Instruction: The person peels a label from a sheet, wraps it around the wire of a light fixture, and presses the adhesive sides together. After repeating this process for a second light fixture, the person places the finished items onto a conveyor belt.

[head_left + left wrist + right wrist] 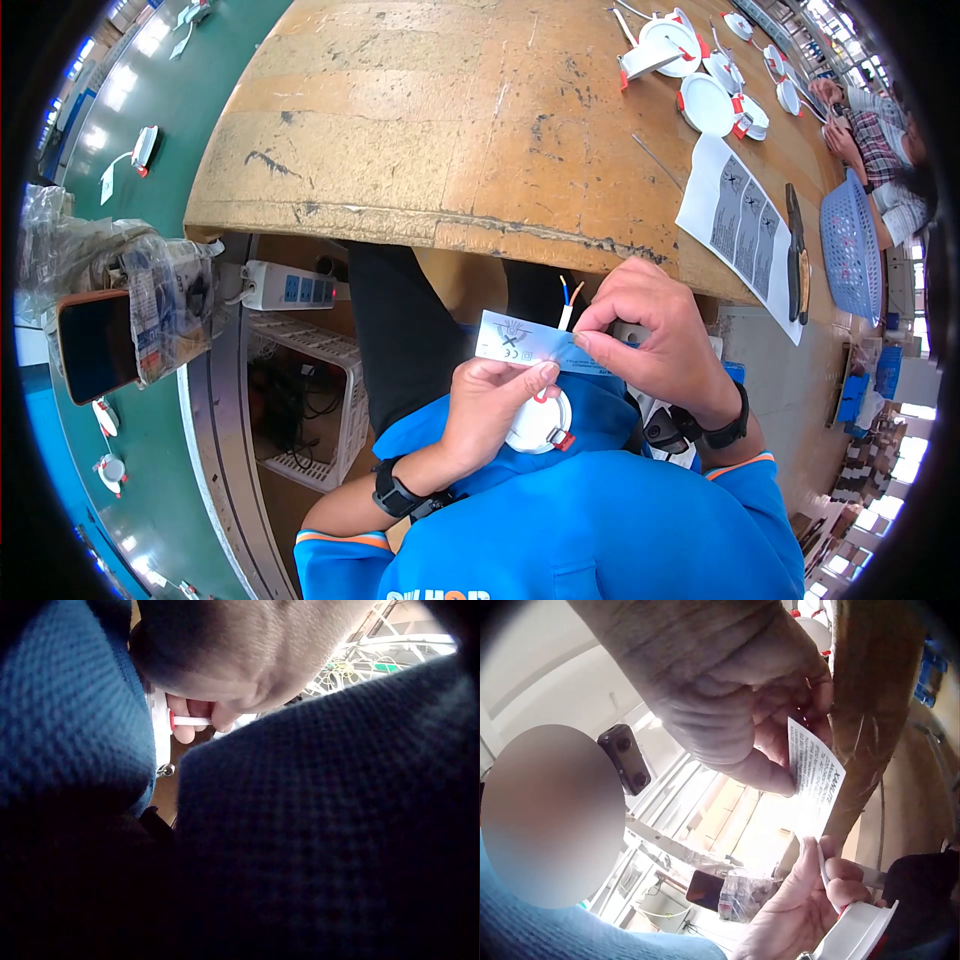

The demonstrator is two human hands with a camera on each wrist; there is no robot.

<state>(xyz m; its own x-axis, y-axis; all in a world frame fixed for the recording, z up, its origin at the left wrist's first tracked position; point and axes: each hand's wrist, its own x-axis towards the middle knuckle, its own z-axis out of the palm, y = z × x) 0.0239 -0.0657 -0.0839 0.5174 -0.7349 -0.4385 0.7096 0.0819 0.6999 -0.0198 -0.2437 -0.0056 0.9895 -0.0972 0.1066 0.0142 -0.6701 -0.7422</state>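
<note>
A silver printed label (515, 343) is stretched between both hands, with a white cable (566, 318) ending in blue and orange-brown wires behind it. The left hand (492, 408) pinches the label's lower edge and the cable. The right hand (655, 335) pinches the label's right end between thumb and forefinger. Below the left fingers hangs a round white lamp (540, 425) with a red-tipped clip, against the blue shirt. In the right wrist view the label (814, 780) shows printed text. The left wrist view has the cable (193, 721) at the left fingers (182, 733).
The wooden table (400, 130) holds several round lamps (706, 105), a printed sheet (740, 225) and a black tool (797, 255) at its right. A blue basket (850, 250) stands beyond, near another person. A phone (97, 345) and a power strip (290, 287) are at the left.
</note>
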